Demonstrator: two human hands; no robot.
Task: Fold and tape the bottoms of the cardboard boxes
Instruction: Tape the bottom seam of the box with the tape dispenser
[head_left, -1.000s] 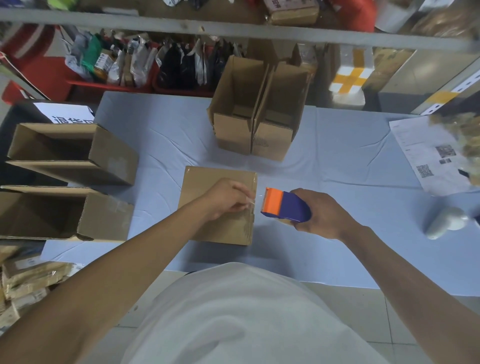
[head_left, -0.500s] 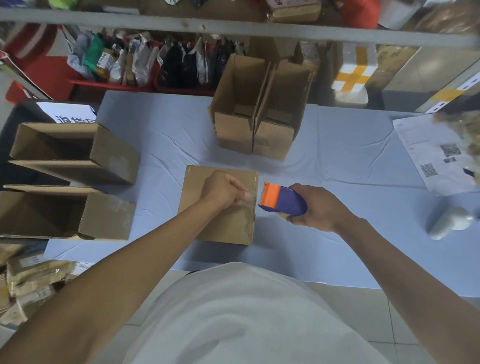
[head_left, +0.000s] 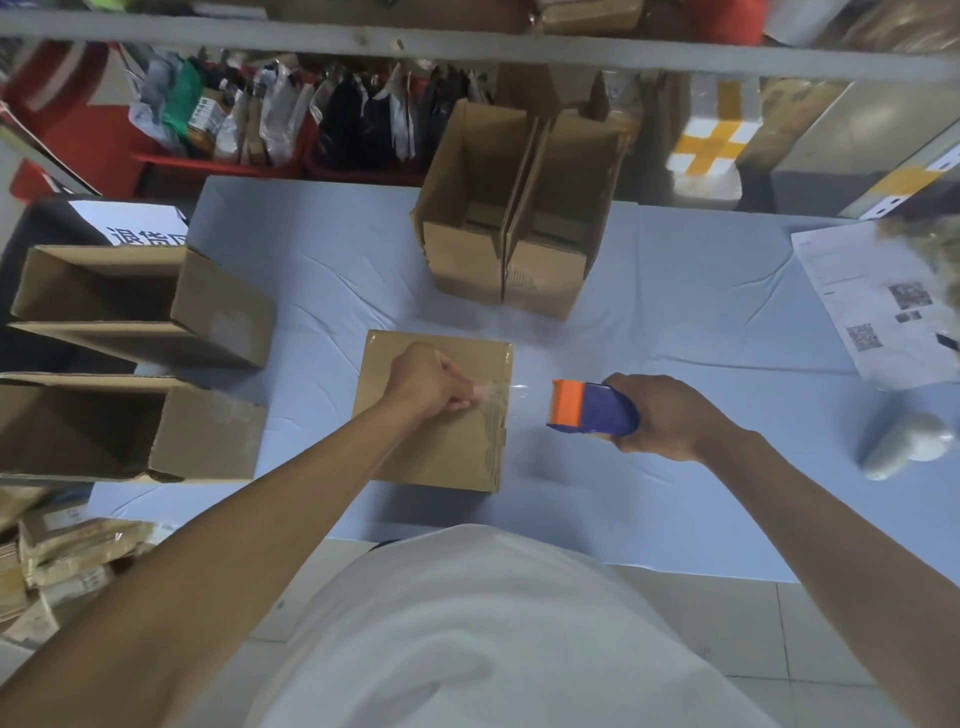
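Observation:
A closed cardboard box (head_left: 415, 457) lies bottom-up on the light blue table (head_left: 675, 322) in front of me. My left hand (head_left: 428, 382) rests on its top face, fingers pinching the end of a clear tape strip (head_left: 511, 389) near the box's right edge. To the right, my right hand (head_left: 660, 415) grips an orange and purple tape dispenser (head_left: 587, 408), held just off the box's right side. The clear tape stretches from the dispenser to my left fingers.
Two open boxes (head_left: 519, 244) stand side by side at the back of the table. Two more boxes (head_left: 218, 322) (head_left: 202, 441) lie on their sides at the left. A printed sheet (head_left: 878, 306) and a grey handheld scanner (head_left: 904, 452) sit at the right.
The dispenser has pulled away to the right from the box edge, drawing out a short length of tape. My left hand stays on the box, holding the tape end.

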